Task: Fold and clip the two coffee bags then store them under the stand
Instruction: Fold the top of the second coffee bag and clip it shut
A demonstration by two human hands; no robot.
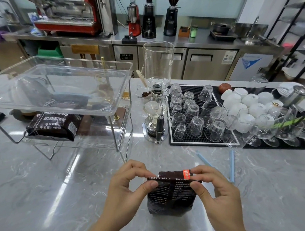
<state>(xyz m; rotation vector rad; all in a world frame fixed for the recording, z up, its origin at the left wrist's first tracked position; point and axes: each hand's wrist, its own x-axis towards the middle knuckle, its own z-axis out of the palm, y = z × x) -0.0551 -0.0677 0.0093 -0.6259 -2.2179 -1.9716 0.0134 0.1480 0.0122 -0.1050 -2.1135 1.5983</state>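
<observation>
1. Pinching the folded top of the coffee bag (pixel 172 192), left hand (pixel 126 188) and right hand (pixel 216 193) grip opposite corners; bag stands at the tabletop's near edge.
2. Risk: fold may spring open when one hand reaches for the blue clip (pixel 231 165).
3. Stored: other coffee bag (pixel 54 126) under the clear stand (pixel 61 86).

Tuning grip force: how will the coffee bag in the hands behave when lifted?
The coffee bag looks full and stands upright, so probably hefty. Its glossy film creases where the left hand and right hand fold the top, so likely floppy there and somewhat slippery.

Both hands' fingertips (pixel 150 184) cover the coffee bag's (pixel 172 196) folded corners.
</observation>
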